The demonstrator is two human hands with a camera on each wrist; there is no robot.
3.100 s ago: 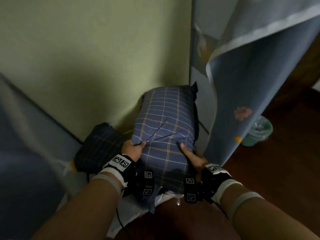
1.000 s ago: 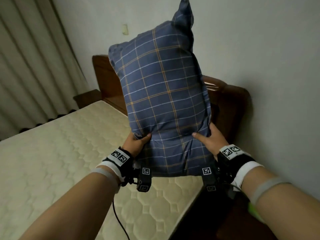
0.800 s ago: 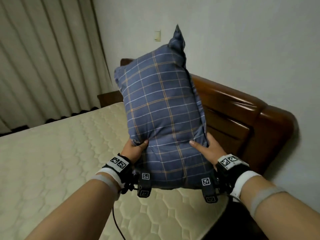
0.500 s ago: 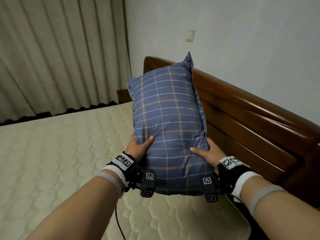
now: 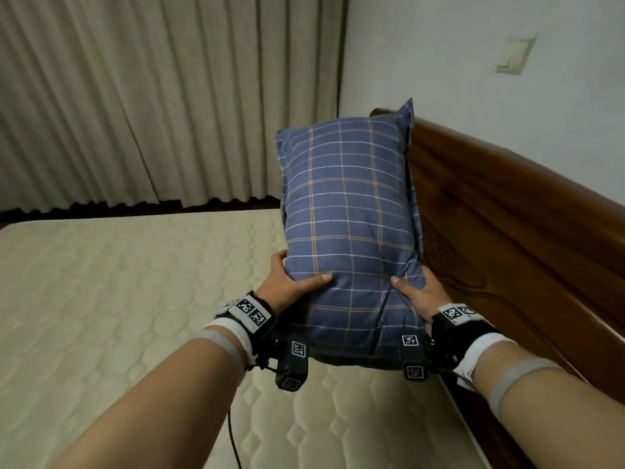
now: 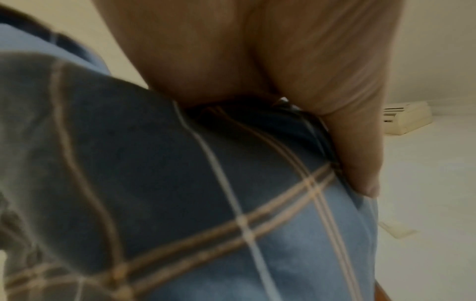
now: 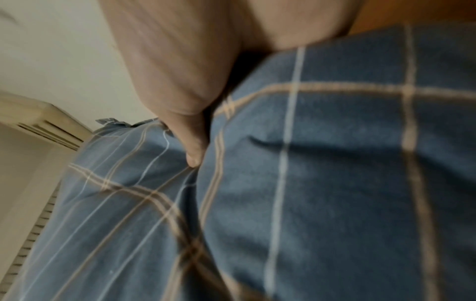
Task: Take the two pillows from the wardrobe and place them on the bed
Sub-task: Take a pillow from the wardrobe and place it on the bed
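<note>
A blue plaid pillow (image 5: pixel 348 228) hangs in the air over the head end of the bed, held by its near end. My left hand (image 5: pixel 287 282) grips its left edge, thumb on top. My right hand (image 5: pixel 417 294) grips its right edge, thumb pressed into the cloth. In the left wrist view my left hand (image 6: pixel 296 97) squeezes the plaid pillow (image 6: pixel 206 203), and in the right wrist view my right hand (image 7: pixel 180 91) digs into the pillow (image 7: pixel 322 163). The cream quilted mattress (image 5: pixel 118 316) lies bare below. The second pillow and the wardrobe are out of view.
A dark wooden headboard (image 5: pixel 507 238) runs along the right, close beside the pillow. Beige curtains (image 5: pixel 152 96) hang behind the far side of the bed. A wall switch (image 5: pixel 515 55) is on the white wall. An air conditioner (image 6: pixel 404 118) shows high on the wall.
I carried the pillow from the wardrobe corner to the bed. Over the last second it has tipped forward and come lower towards the mattress by the headboard. Both hands kept their grip.
</note>
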